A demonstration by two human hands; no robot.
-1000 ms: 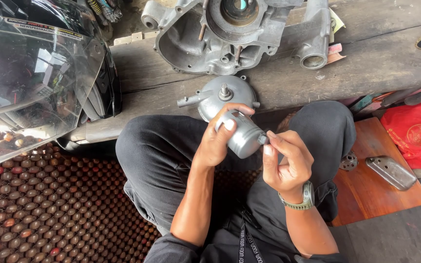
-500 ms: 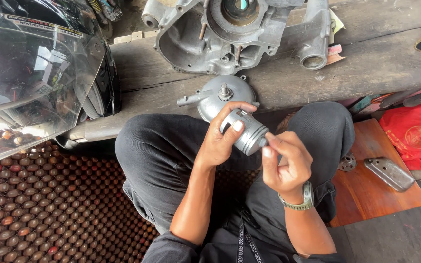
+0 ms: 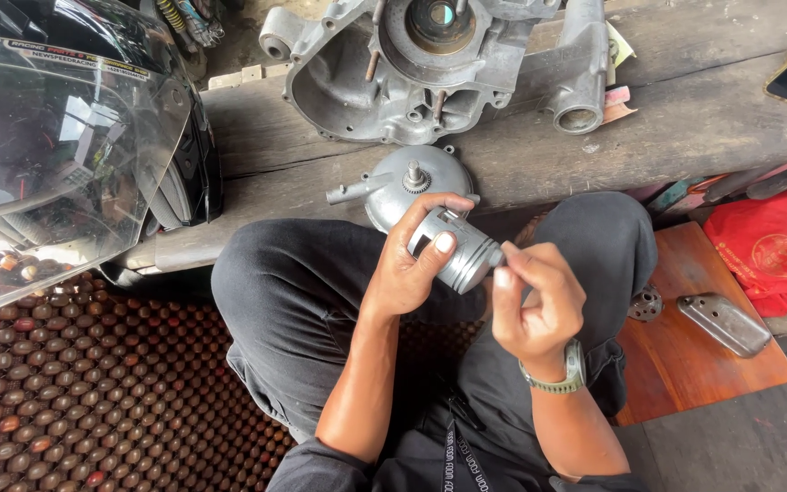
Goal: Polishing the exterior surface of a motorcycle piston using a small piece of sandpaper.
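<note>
My left hand (image 3: 407, 260) grips a grey metal piston (image 3: 455, 246), held over my lap with its ringed crown pointing right. My right hand (image 3: 537, 301), a watch on its wrist, pinches at the piston's crown end with thumb and fingertips. Just behind the piston a round grey metal cover (image 3: 403, 182) with a short shaft and a side spout lies on the wooden bench (image 3: 685, 118). I sit cross-legged in dark trousers.
A large aluminium engine crankcase (image 3: 430, 64) rests on the bench further back. A helmet with a clear visor (image 3: 56, 137) stands at left above a wooden-bead mat (image 3: 75, 392). At right lie an orange board (image 3: 694, 355), a small metal plate (image 3: 723, 323), a toothed part (image 3: 646, 303) and red cloth (image 3: 771, 251).
My left hand has turned the piston and tilted it, so the ringed crown now points right. The right hand has shifted its fingertips onto that end.
</note>
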